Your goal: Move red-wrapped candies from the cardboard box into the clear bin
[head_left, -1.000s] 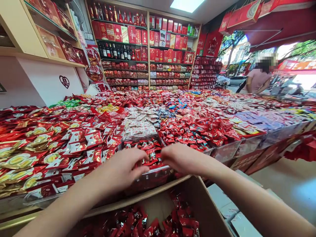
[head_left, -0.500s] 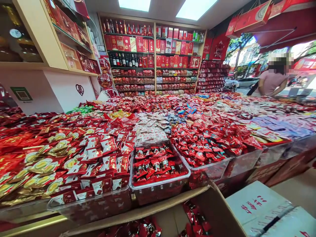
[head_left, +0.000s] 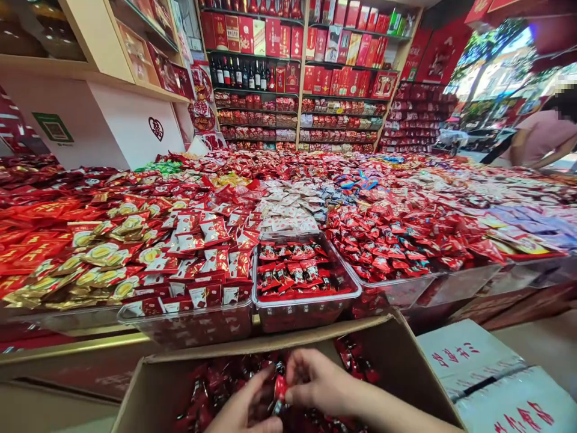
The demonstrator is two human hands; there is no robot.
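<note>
Nearest to you, your two hands were down inside one open cardboard box [head_left: 396,367] at the bottom of the view. Your left hand [head_left: 246,412] and your right hand [head_left: 318,385] met over a heap of red sweets [head_left: 211,385], too many to count. Between them stood one red wrapped sweet [head_left: 280,388], upright; the fingers of both hands were pinched on it, the right at its side, the left from below. The front wall of the box hid the lower part of both hands.

To the right of the box lay two white cartons [head_left: 464,355] with red lettering, one just in front of the other.

Just beyond the box, on the desk [head_left: 67,346], stood a clear tray [head_left: 306,304] of red packets, its front rim close to the box's back flap. A second clear tray [head_left: 189,322], holding red-and-white packets, stood touching it on the left. Past these, packets covered the desk in heaps.

Farther back, two tall shelf units [head_left: 302,72] carried bottles and red boxes. At the far right, well apart from you, one other person [head_left: 541,138] leaned on the desk.
</note>
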